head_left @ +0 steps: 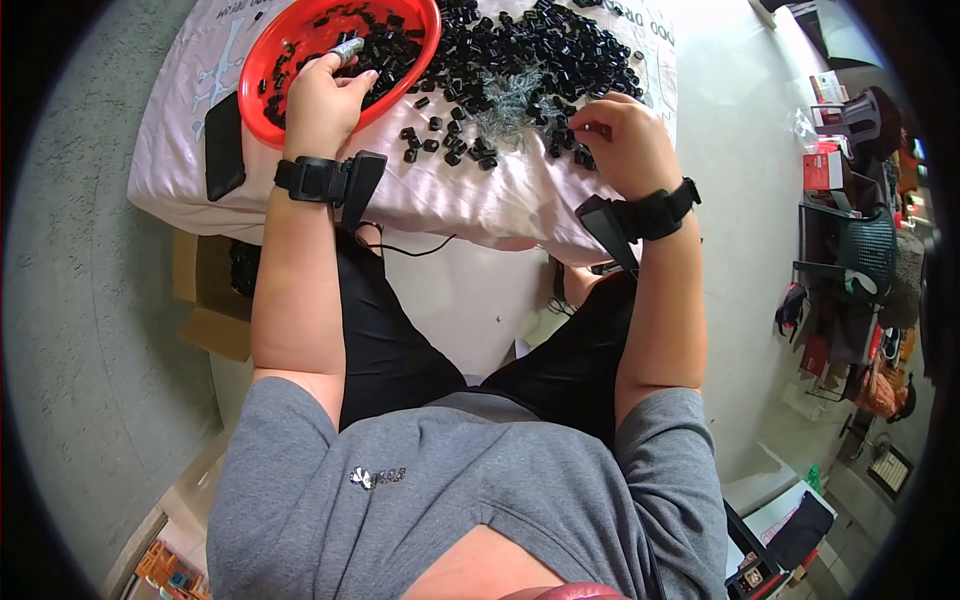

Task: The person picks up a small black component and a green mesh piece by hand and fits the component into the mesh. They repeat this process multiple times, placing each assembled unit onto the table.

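Observation:
My left hand (325, 105) reaches over the near side of a red plastic basin (262, 118). Its thumb and forefinger are apart, and a silvery-grey wrap (346, 50) seems to cover a fingertip. Below the fingers, small black plastic pieces (385, 55) lie loose in the basin. At the right, my right hand (628, 140) is curled, thumb against fingers, beside the heap of similar black pieces (540, 45). Something dark shows between those fingers, too small to name. Between the hands lies a clump of fine grey strands (508, 98). Both wrists carry black strapped devices.
A pale printed cloth (400, 195) covers the table. Several black pieces (453, 145) are scattered near its front. A flat black object (224, 150) lies left of the basin. Under the table stands a cardboard box (215, 330). Chairs (868, 250) and clutter line the right side.

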Available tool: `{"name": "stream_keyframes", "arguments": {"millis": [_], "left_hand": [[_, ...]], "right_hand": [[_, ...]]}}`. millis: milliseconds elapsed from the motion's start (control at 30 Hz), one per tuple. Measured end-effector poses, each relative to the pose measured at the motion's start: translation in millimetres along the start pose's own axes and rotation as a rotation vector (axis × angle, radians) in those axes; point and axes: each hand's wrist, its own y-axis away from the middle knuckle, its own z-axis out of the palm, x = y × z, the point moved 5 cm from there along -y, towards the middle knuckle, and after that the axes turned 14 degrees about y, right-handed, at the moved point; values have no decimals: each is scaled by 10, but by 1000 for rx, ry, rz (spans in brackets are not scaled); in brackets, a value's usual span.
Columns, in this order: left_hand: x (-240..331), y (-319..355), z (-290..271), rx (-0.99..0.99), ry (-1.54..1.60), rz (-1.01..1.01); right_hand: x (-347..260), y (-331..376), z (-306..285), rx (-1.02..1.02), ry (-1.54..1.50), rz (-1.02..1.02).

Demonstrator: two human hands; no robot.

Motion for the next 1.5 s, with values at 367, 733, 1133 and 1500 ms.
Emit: {"name": "stream_keyframes", "arguments": {"millis": [367,733,1133,1500], "left_hand": [[387,280,518,-158,217,2],[690,813,1203,-449,986,-547],[493,486,886,-319,980,-448],[451,570,974,-480,1037,-557]], "right_hand": [[25,45,136,-59,146,-37],[-355,18,2,450,-79,-85],[-351,31,233,4,-5,-145],[-177,-35,186,195,-144,-29]]}}
